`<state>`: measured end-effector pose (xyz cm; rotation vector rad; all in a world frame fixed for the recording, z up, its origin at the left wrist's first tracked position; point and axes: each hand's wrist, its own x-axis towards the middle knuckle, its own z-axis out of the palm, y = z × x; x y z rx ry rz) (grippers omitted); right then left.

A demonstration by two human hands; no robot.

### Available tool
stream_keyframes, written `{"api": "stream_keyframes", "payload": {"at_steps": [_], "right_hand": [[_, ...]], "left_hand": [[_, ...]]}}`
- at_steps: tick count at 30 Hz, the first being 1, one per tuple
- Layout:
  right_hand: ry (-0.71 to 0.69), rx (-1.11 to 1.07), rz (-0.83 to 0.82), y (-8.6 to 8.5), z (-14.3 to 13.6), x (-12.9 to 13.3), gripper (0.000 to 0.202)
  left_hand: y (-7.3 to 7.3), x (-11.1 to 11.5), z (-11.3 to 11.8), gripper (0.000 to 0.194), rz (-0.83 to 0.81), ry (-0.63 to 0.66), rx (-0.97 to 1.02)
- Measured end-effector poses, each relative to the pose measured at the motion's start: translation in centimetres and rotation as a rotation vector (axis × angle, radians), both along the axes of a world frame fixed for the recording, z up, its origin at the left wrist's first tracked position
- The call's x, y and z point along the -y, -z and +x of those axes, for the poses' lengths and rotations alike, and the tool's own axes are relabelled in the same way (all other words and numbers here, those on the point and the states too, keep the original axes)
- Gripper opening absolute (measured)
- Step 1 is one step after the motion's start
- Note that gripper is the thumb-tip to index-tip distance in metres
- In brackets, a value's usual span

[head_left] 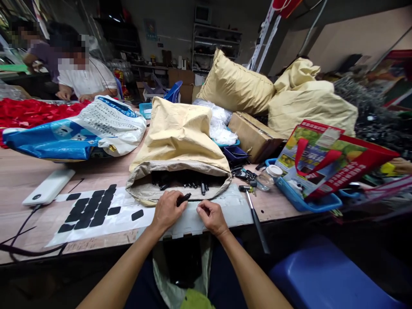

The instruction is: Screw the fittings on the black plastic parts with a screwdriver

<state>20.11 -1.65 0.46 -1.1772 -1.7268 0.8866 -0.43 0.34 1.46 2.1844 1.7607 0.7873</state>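
A small black part (183, 199) is held between the thumb and fingers of my left hand (168, 210), in front of the open mouth of a yellow sack (180, 133). Dark pieces lie inside the sack, and one black piece (203, 189) rests near its lower lip. My right hand (213, 218) is just right of my left, over the grey board (236, 210); its thumb and index finger are curled together, and whatever may be between them is too small to make out. The hands are apart.
Black stickers (97, 208) on a white sheet and a white power bank (49, 187) lie left. A hammer (257, 223), a jar (269, 177) and a blue tray (305, 199) stand right. Two people sit back left. A blue stool (331, 279) is lower right.
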Motion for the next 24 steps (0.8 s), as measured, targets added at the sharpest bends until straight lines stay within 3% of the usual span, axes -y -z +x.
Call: {"api": "stream_keyframes", "payload": {"at_steps": [5,15,17,19,22,24], "right_hand": [[0.065,-0.055,-0.018,0.4,0.1,-0.1,0.015],[0.085,-0.042,0.011,0.8,-0.4,-0.3,0.019],[0.198,-0.001,0.062,0.1,0.5,-0.3,0.019],[0.404,0.118,0.125,-0.9,2.5,-0.1,0.021],[0.710,0.500,0.159,-2.7,7.3,0.4,0.025],[0.848,0.763,0.038,-3.2,10.7,1.0,0.033]], "left_hand": [[1.5,2.3,1.0,0.012,-0.044,0.061,0.198],[2.3,1.9,0.8,0.019,-0.079,0.101,0.230],[2.4,1.8,0.9,0.021,-0.085,0.081,0.224],[2.4,1.8,1.0,0.021,-0.091,0.076,0.209],[2.3,1.8,1.2,0.020,-0.089,0.059,0.198],[2.3,1.8,1.3,0.019,-0.084,0.040,0.196]]}}
